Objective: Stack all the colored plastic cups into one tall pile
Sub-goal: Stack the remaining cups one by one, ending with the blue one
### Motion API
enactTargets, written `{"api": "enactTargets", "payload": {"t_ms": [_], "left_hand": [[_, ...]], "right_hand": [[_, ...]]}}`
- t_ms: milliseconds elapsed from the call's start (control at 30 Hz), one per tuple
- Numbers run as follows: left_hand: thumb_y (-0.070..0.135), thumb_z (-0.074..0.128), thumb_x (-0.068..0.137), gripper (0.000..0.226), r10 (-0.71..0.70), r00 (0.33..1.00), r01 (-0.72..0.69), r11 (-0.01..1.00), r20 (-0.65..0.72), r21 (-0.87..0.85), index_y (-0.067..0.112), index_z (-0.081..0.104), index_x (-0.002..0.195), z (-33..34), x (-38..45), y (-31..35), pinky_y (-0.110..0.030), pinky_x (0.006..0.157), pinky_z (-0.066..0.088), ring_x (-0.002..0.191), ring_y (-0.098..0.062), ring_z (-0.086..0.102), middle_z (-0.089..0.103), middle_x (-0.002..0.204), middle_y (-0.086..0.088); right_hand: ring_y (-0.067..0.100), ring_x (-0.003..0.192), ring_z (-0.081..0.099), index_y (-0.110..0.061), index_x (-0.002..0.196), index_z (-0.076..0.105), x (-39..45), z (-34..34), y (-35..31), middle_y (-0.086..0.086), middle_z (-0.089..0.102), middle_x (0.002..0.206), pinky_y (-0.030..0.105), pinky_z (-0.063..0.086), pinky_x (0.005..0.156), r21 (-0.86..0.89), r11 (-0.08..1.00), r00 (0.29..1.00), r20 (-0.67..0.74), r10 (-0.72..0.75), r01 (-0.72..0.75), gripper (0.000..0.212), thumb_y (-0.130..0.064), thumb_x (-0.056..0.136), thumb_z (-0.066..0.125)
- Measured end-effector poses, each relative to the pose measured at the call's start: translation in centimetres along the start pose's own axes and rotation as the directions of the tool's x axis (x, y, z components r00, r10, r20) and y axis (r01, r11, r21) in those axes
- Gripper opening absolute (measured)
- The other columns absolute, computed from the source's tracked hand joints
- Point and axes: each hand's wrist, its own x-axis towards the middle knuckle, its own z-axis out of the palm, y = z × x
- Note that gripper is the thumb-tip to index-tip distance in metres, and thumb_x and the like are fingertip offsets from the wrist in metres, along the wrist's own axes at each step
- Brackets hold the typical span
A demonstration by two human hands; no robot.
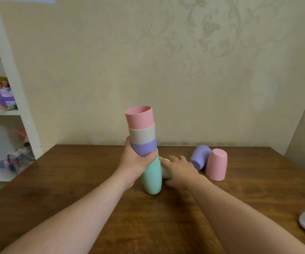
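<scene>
Mid-stack: left hand (136,163) grips pile (145,145) upright on table (74,180); right hand (180,170) closing on lying cream cup (165,172), grip unclear; next lift & nest, w/ purple cup (200,156), pink cup (216,164) waiting.

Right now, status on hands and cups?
Left hand gripping stack, tilted. Right hand on a lying cream cup. Purple cup and pink cup loose. Nothing in the way.

Single head-worn wide-angle view, looking forward-down across table (93,208) toward wall (166,70); hands close.
</scene>
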Motion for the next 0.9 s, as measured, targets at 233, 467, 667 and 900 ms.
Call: {"api": "enactTargets", "payload": {"t_ms": [233, 467, 667, 900], "left_hand": [[0.025, 0.09, 0.071, 0.078, 0.038, 0.995, -0.035, 0.999, 0.094, -0.03, 0.027, 0.053, 0.139, 2.5, -1.1, 0.0, -0.024, 0.086, 0.059, 0.105, -0.006, 0.077, 0.079, 0.114, 0.015], [0.016, 0.097, 0.074, 0.084, 0.013, 0.999, -0.013, 1.0, 0.039, -0.001, 0.029, 0.051, 0.143, 4.1, -1.3, 0.6, -0.031, 0.088, 0.059, 0.099, 0.001, 0.073, 0.074, 0.117, 0.015], [0.011, 0.093, 0.079, 0.082, -0.004, 0.997, 0.004, 1.0, 0.074, -0.004, 0.039, 0.046, 0.141, 4.8, -1.9, 2.3, -0.03, 0.082, 0.06, 0.102, -0.013, 0.072, 0.071, 0.115, 0.011], [0.012, 0.088, 0.084, 0.072, -0.017, 0.997, 0.015, 1.0, 0.079, 0.021, 0.04, 0.044, 0.134, 4.8, -2.2, 3.0, -0.02, 0.073, 0.052, 0.095, -0.001, 0.065, 0.065, 0.111, 0.019]], "right_hand": [[0.029, 0.12, 0.066, -0.035, 0.149, 0.034, -1.2, 0.1, 0.7, -0.004, 0.062, 0.136, 0.045, 0.058, 0.089, 0.367, 0.926, 0.956, -0.227, 0.186, -0.093, 0.075, -0.047, 0.087, 0.074], [0.02, 0.097, 0.063, -0.03, 0.166, 0.028, -2.4, -10.7, 0.6, 0.0, 0.06, 0.126, 0.037, 0.058, 0.088, 0.929, 0.359, 0.737, -0.305, 0.603, 0.09, 0.093, -0.031, 0.09, 0.081], [0.022, 0.116, 0.073, -0.024, 0.146, 0.05, -3.6, -20.3, -2.1, -0.002, 0.067, 0.128, 0.039, 0.065, 0.084, 0.875, 0.033, 0.776, -0.446, 0.447, 0.484, 0.07, -0.032, 0.087, 0.086], [0.018, 0.123, 0.066, -0.036, 0.157, 0.043, -4.0, -17.0, -4.3, -0.003, 0.059, 0.143, 0.038, 0.063, 0.094, 0.842, 0.347, 0.829, -0.505, 0.24, 0.412, 0.092, -0.023, 0.082, 0.094]]}}
